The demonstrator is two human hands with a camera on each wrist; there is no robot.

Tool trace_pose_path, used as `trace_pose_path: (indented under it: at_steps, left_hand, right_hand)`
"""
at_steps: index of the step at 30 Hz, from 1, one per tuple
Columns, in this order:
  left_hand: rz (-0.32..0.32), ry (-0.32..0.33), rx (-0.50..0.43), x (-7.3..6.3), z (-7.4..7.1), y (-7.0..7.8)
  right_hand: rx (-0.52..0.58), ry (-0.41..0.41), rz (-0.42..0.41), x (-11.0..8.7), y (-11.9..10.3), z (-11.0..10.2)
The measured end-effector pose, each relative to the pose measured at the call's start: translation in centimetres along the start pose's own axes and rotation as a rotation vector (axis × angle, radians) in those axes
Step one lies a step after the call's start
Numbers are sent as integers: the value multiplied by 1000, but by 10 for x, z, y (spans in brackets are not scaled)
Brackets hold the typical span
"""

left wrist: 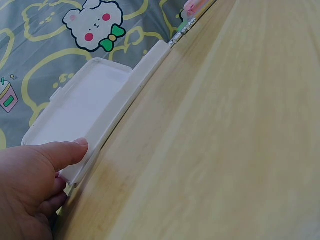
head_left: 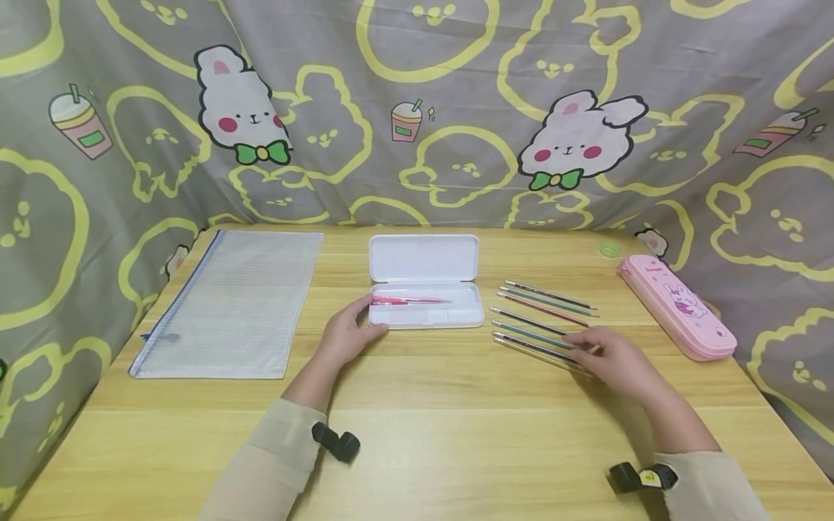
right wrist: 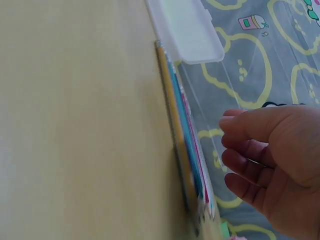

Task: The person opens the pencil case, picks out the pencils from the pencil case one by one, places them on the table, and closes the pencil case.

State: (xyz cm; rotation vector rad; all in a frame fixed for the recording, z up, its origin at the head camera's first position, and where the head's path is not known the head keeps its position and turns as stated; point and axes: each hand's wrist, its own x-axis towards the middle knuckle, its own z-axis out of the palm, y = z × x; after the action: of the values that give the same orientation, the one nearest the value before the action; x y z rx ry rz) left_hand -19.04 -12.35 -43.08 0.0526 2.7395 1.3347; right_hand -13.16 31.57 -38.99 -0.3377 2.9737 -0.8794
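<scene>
A white pencil box (head_left: 423, 259) stands with its lid raised on the wooden table. In its tray lie slim pink-red pens (head_left: 407, 300). My left hand (head_left: 352, 336) holds the box's left end, thumb on the front wall in the left wrist view and fingers behind. To the right of the box, several pencils (head_left: 528, 321) lie slanted in a loose row. Over their near right ends hovers my right hand (head_left: 615, 358). Its fingers (right wrist: 250, 150) bend loosely in the right wrist view, with nothing between them and the thumb.
A pale mesh zip pouch (head_left: 234, 304) lies flat at the left. On the right is a zipped pink pencil case (head_left: 684, 307) with a rabbit picture. A small green ring (head_left: 609, 249) sits near the back edge. A patterned curtain (head_left: 456, 94) hangs behind the table.
</scene>
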Motion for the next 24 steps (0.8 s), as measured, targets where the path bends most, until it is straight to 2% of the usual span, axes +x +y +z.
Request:
trace_pose_path:
  at_steps: [8,15,24]
  left_hand:
    - [3,0,-13,-1,0,0]
    - [-5,2,-12,-1,0,0]
    - [-3,8,-14,0,0,0]
  right_hand:
    - [77,33,-11,41,-16,-3]
    - [149,-16,24,83,-39,-2]
    - [216,21,67,141,-65,12]
